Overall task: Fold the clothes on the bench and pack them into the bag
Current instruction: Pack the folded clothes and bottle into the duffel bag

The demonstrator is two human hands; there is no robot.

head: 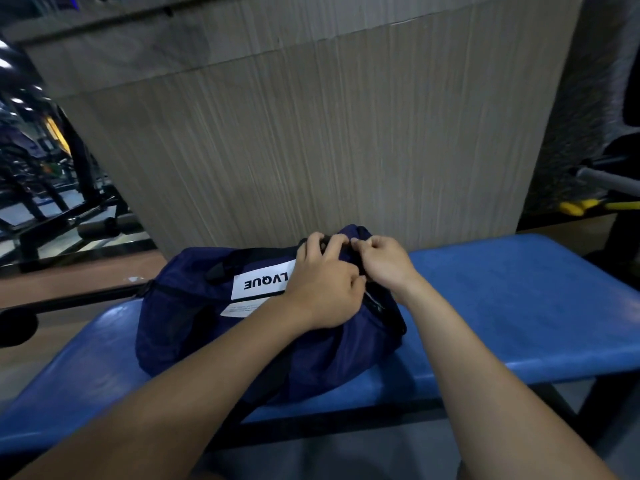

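Both hands work the bag (194, 306) on the blue surface (519, 299): left hand (323, 284) clutches its top fabric, right hand (384, 261) pinches at the zip line. Judged soft, light, slack nylon; best held by strap or seam. No loose clothes visible.

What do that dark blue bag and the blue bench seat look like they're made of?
The bag looks like thin woven synthetic cloth, maybe nylon: matte, it creases and sags softly. The bench seat looks like padded vinyl or faux leather: smooth, with a faint sheen and rounded edges. Neither is certain from sight alone.
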